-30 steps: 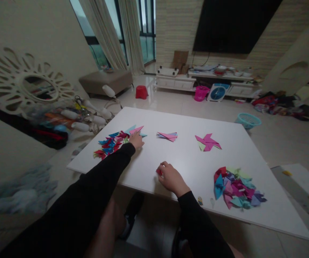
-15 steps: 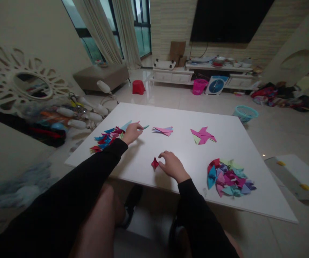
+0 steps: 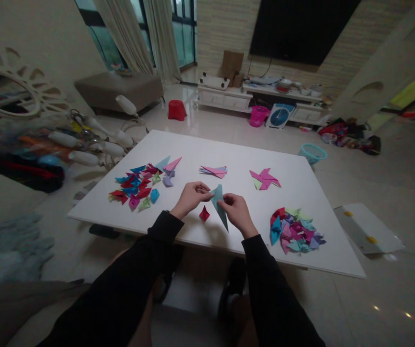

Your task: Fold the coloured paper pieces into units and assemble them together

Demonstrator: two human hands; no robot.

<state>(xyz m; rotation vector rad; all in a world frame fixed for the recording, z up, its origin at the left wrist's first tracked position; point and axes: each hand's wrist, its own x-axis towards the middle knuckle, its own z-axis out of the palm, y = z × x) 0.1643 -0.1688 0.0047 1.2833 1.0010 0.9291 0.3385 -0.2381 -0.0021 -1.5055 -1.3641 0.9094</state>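
"As the head view looks down over the white bench (image 3: 193, 149), where is the pale teal folded paper (image 3: 218, 205)?"

"Between the two hands, over the near middle of the bench, with its long point towards the near edge. I can't tell whether that tip touches the top."

"How does the left hand (image 3: 194, 196) stand?"

"Nearly closed: thumb and fingertips pinch the paper's left edge, near its upper end."

"And the right hand (image 3: 236, 209)?"

"Also drawn in, gripping the right edge between the thumb and curled fingers; some of those fingers are hidden."

"What lies close to them?"

"One small red folded paper piece (image 3: 204, 214), just below the left hand, apart from both hands. Beyond the hands, a small stack of folded paper strips (image 3: 213, 171), pink on top."

"What about the sides?"

"On the left, a spread of small folded pieces (image 3: 135, 185) in blue, red, green and purple. To the right, a pink paper pinwheel (image 3: 265, 178) with a light green part, and nearer the front edge, a heap of coloured folded pieces (image 3: 297, 231)."

"And past the bench?"

"By its far right corner, a light blue plastic basket (image 3: 313, 153); on the floor further off, a red stool (image 3: 176, 110)."
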